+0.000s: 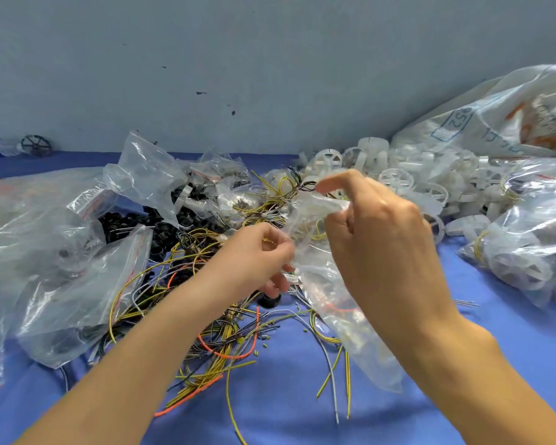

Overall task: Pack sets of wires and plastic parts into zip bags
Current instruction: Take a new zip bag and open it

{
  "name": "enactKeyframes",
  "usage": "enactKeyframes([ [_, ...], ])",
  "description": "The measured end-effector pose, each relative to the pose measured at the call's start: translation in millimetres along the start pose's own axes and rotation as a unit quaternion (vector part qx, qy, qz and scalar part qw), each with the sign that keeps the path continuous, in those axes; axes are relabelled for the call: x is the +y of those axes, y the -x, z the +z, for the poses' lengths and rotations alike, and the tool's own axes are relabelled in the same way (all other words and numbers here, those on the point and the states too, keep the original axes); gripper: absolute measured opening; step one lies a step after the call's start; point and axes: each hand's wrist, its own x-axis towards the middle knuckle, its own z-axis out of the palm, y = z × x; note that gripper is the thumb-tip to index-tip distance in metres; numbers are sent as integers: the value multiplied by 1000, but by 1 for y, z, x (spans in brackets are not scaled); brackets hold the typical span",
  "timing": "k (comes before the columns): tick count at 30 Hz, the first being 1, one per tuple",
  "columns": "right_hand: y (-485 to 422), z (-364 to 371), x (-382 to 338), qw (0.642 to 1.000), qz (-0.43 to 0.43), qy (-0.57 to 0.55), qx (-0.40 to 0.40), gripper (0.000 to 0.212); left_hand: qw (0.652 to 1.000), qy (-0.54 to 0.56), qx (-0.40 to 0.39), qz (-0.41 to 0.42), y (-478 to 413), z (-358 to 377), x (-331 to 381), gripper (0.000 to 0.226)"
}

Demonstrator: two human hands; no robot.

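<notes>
A clear zip bag (344,316) hangs between my hands above the blue table, with wires showing through its lower part. My left hand (254,255) pinches the bag's left edge near its mouth. My right hand (376,232) grips the bag's upper edge with curled fingers, its index finger stretched out to the left. A tangle of yellow, orange, grey and black wires (219,342) lies on the table under my hands. White plastic wheels (395,181) are heaped behind my right hand. Small black plastic parts (135,226) lie in a pile at centre left.
Crumpled clear bags (61,268) cover the left side of the blue table (511,342). Filled bags of white wheels (527,248) lie at the right, with a large printed sack (501,120) behind them. A water bottle (4,146) lies at the far left by the grey wall.
</notes>
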Motion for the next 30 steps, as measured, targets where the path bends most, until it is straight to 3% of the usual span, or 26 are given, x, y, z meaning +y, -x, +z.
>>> enactKeyframes([
  [5, -20, -24, 28, 998, -2, 55, 26, 39, 1000, -5, 3, 15, -1, 9, -10, 36],
  [7, -30, -39, 43, 997, -9, 53, 51, 39, 998, 36, -38, 20, 1, 13, -10, 47],
  [10, -42, -56, 58, 991, -23, 57, 117, 41, 997, 14, -67, 38, 5, 22, -16, 37],
  [12, -48, -59, 63, 988, -47, 45, 140, 43, 989, -122, -28, 81, 5, 24, -24, 25],
  [15, -42, -41, 71, 995, -81, 13, 58, 47, 926, -341, 39, 155, 3, 20, -39, 15],
  [18, -19, -9, 85, 994, -62, -8, -84, 50, 838, -514, 51, 177, 1, 17, -57, 25],
  [22, 8, 22, 95, 972, -30, -28, -230, 58, 776, -605, 66, 167, 1, 18, -67, 34],
  [26, 18, 31, 87, 977, 18, -41, -207, 61, 746, -638, 92, 164, 0, 18, -64, 29],
  [30, 23, 33, 82, 981, 57, -18, -185, 49, 774, -602, 93, 172, -1, 11, -64, 25],
])
